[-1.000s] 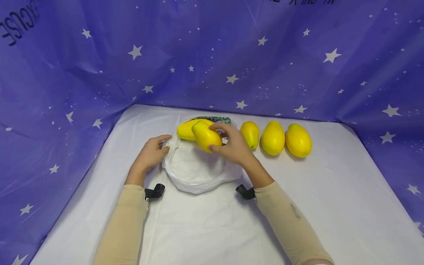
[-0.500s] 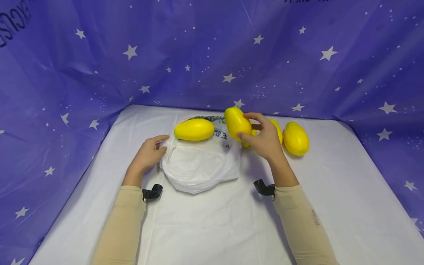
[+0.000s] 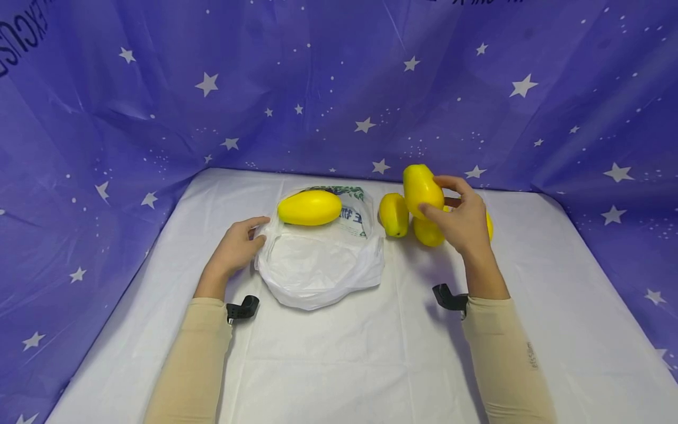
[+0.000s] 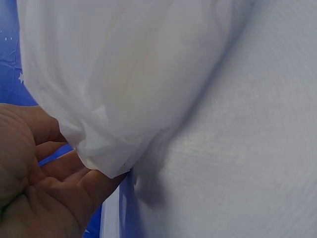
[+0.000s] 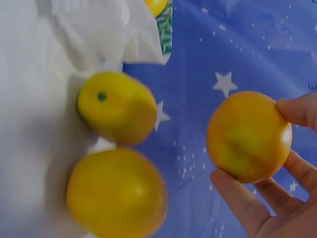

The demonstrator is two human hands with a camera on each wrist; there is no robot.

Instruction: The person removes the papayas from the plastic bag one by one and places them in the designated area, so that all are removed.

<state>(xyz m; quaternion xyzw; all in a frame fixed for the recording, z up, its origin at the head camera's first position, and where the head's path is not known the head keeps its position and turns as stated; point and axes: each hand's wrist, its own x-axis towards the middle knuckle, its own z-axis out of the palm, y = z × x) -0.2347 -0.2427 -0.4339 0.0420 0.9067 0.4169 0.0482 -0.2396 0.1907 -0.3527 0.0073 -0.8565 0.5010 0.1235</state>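
Note:
My right hand grips a yellow papaya between thumb and fingers, raised over the row of fruit at the right. In the right wrist view the same papaya shows its rounded end. My left hand pinches the left edge of a white plastic bag, whose mouth stands open toward me. The bag's thin film bunches at the fingers in the left wrist view. Another long yellow papaya lies on its side in the bag's far part, near the printed patch.
Right of the bag are a papaya, a second papaya partly behind the held one, and a third papaya mostly hidden by the right hand. A white cloth covers the table; a blue star-patterned sheet surrounds it.
The right hand has carried its papaya from over the bag to the right, above the other fruit. The left hand keeps its place at the bag's edge.

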